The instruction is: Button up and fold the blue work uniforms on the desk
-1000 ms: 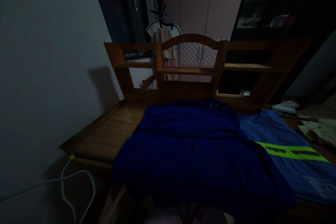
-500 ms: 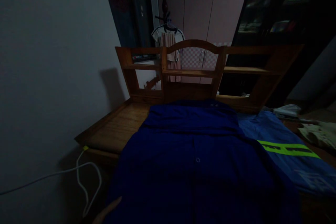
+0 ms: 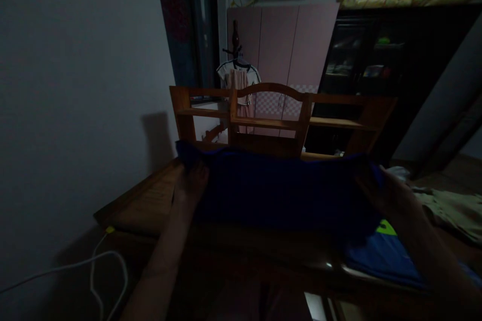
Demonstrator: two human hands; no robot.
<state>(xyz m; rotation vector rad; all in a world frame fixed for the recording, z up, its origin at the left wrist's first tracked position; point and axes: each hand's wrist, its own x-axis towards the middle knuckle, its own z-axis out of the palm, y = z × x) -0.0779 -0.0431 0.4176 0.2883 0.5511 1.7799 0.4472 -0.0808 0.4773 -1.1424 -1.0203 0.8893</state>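
Observation:
I hold a dark blue shirt (image 3: 278, 193) stretched out in the air above a wooden table (image 3: 150, 200). My left hand (image 3: 192, 180) is closed on the shirt's left upper corner. My right hand (image 3: 380, 188) is closed on its right upper corner. The shirt hangs between both hands in front of the table's wooden shelf back (image 3: 274, 120). A lighter blue garment with a neon yellow stripe (image 3: 384, 251) lies on the table under my right arm.
A grey wall stands close on the left, with a white cable (image 3: 94, 271) trailing down by the table's corner. Beige cloth (image 3: 448, 205) lies at the far right. Behind the shelf are a coat stand with clothes (image 3: 237, 75), pink wardrobe doors and a dark cabinet.
The dark blue shirt lay spread flat on the table before; now both my hands have come into view and lifted it by its far corners. The view has tilted upward.

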